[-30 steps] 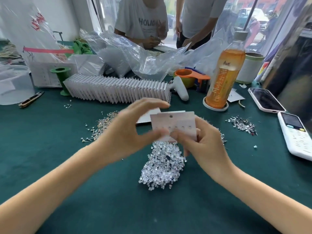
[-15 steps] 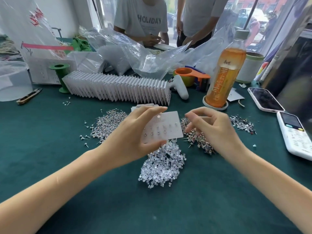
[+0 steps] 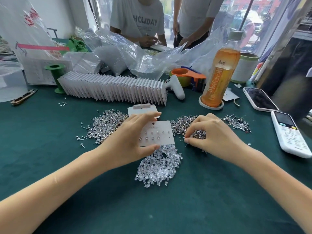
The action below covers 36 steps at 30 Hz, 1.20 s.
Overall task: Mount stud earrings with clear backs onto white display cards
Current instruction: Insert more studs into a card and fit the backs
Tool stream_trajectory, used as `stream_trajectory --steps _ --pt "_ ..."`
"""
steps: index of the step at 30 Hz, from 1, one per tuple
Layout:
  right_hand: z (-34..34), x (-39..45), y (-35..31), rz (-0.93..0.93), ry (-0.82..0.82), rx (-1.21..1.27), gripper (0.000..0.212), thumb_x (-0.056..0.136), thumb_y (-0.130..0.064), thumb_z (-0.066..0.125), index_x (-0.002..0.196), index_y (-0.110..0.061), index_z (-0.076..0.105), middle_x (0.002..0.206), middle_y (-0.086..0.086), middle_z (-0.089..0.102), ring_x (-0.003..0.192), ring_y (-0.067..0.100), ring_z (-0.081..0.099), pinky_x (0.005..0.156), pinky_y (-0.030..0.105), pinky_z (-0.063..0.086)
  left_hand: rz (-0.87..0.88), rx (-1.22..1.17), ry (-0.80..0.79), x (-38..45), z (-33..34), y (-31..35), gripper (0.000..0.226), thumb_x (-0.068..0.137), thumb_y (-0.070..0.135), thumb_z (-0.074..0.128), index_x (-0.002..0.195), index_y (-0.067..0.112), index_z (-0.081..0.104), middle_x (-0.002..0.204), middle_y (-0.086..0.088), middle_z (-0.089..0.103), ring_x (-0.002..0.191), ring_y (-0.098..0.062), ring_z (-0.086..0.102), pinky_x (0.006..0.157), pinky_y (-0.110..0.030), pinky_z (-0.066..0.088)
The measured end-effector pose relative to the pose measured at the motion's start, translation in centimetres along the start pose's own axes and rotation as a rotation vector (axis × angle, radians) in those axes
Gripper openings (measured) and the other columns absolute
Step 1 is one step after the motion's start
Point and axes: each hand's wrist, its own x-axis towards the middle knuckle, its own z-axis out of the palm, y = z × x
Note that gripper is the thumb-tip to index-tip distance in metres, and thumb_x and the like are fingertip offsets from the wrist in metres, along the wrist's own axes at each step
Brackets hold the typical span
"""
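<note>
While our left hand (image 3: 130, 142) holds the white display card (image 3: 157, 135) pinched by its edges, index finger over the top edge at twelve o'clock and thumb under the bottom edge at six, our right hand (image 3: 214, 135) is down on the heap of stud earrings (image 3: 183, 123) just beside the card at its three o'clock. The right thumb and fingertips are drawn together among the studs, though we cannot tell whether a stud is already caught between them. The card hangs face up above the green table (image 3: 50, 157), its long axis running from nine to three, with a row of studs already seated and a few holes toward the right end seemingly bare. The pile of clear backs (image 3: 159, 163) lies at six o'clock from the card, partly under it, between our two wrists. What the next move turns on, we judge, is that the open holes sit on the card's right end, the end nearest our right hand, so a picked stud needs only a short carry toward nine o'clock. A second heap of studs (image 3: 106, 124) lies at the card's nine o'clock, behind our left hand.
</note>
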Motion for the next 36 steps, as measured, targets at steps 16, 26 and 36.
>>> stream_trajectory --steps 16,26,36 --pt "0.1 -0.3 -1.1 0.034 0.172 0.145 0.009 0.081 -0.018 0.073 0.078 -0.025 0.067 0.074 -0.016 0.057 0.079 0.002 0.047 0.075 0.01 0.036 -0.016 0.006 -0.038 -0.1 -0.1 0.3 0.079 0.073 0.048 0.071 0.14 0.041 0.029 0.127 0.018 0.051 0.121 0.004 0.039 0.101 -0.013 0.025" --pt "0.8 -1.4 -3.7 -0.101 0.196 0.253 0.012 0.076 -0.005 0.077 0.08 -0.016 0.072 0.079 -0.003 0.059 0.077 0.007 0.056 0.074 0.017 0.044 -0.008 -0.057 -0.06 -0.2 -0.1 0.9 0.081 0.071 0.049 0.072 0.14 0.041 0.029 0.123 0.02 0.053 0.113 0.015 0.04 0.096 -0.006 0.029" --pt "1.2 -1.4 -3.7 -0.199 0.205 0.245 0.015 0.075 0.0 0.077 0.082 -0.012 0.074 0.077 0.0 0.062 0.08 0.009 0.057 0.072 0.028 0.047 -0.015 -0.13 -0.052 -0.2 -0.3 1.4 0.084 0.069 0.045 0.075 0.141 0.035 0.034 0.122 0.019 0.055 0.111 0.005 0.051 0.095 -0.023 0.043"
